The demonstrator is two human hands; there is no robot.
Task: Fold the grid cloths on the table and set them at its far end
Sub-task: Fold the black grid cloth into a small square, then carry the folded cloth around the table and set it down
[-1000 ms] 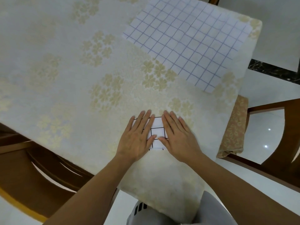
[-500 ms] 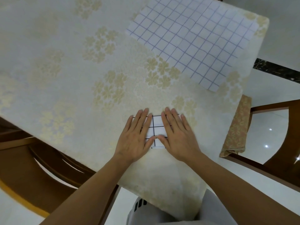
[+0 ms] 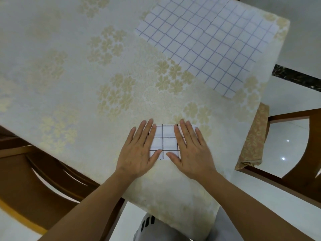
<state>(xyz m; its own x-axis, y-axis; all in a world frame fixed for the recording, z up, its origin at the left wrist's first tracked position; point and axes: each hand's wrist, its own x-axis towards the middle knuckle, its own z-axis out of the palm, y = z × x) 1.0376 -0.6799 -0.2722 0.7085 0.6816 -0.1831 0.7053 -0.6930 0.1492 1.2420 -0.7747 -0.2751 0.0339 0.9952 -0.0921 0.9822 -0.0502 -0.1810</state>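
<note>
- Pale glossy floor (image 3: 293,134) shows to the right and below; wooden chairs (image 3: 295,178) stand at the right and lower left.
- Surface (image 3: 73,54): covered in a cream tablecloth with gold flower print, one corner pointing toward the person.
- Large grid cloth (image 3: 206,42): white with thin purple lines, lying flat and open at the upper right, near the surface's right edge. Well apart from both hands, beyond them and to the right. Judged not yet folded.
- Gold patterned cloth (image 3: 251,141): draped on the right-hand chair, off the surface.
- Small folded grid cloth (image 3: 167,141): white with black lines, near the person's corner. Its long axis appears to run left to right, though its ends are hidden under the hands.
- Left hand (image 3: 139,150): grip wide, fingers straight, palm pressing flat on the left part of the small cloth.
- Right hand (image 3: 191,148): grip wide likewise, pressing flat on the right part. Thumbs point toward each other, apart.
- Judgement: this is the smoothing step of the fold. The far end lies straight ahead of both hands; either could carry the cloth, and the right is nearer the large cloth.
</note>
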